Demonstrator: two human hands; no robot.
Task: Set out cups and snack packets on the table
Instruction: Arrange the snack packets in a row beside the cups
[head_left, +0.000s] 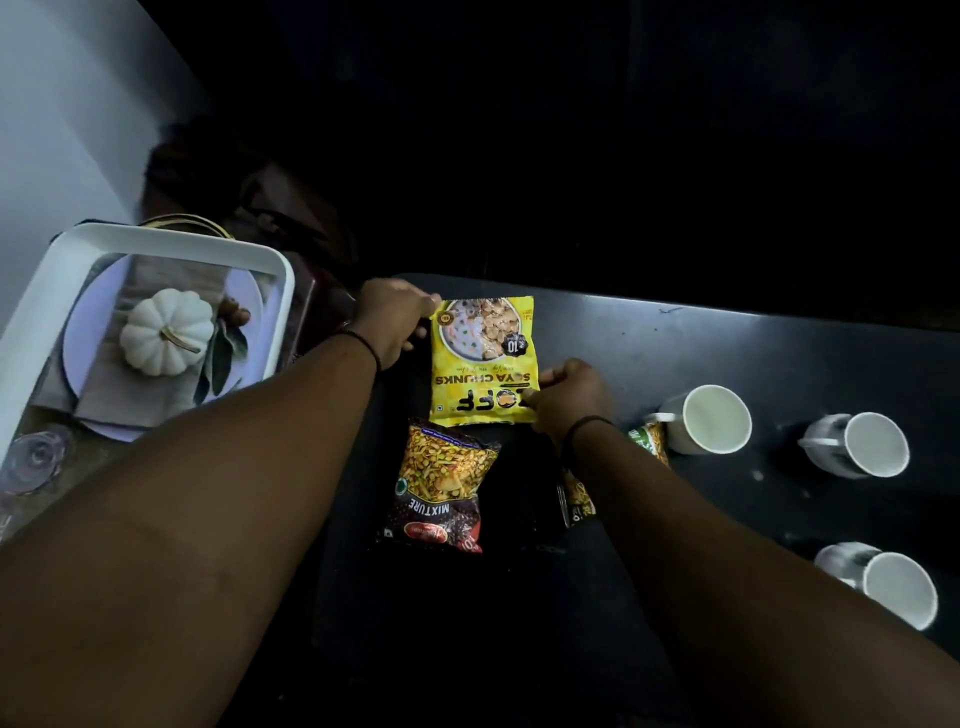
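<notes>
Dark and dimly lit, the black tabletop (727, 343) is being seen from above, with the room beyond it lost in shadow. A yellow soya chunks packet (484, 360) is being held at two opposite corners while lying flat on the tabletop: its far left corner is being pinched by the left hand (390, 319), fingers curled closed on the edge, and its near right corner is being gripped by the right hand (569, 397), that grip likewise closed tight on the packet. Both bare forearms are being stretched forward from the lower corners, each wrist being circled by a thin dark band. Just nearer than the yellow packet, a mixture packet (441, 486) is lying flat, and another snack packet (579, 496) is being largely hidden under the right forearm. Three white cups (717, 418) (877, 444) (901, 590) are being kept to the right, well apart from each other. A white tray (161, 244) printed with a pumpkin picture is being shown at the left.
</notes>
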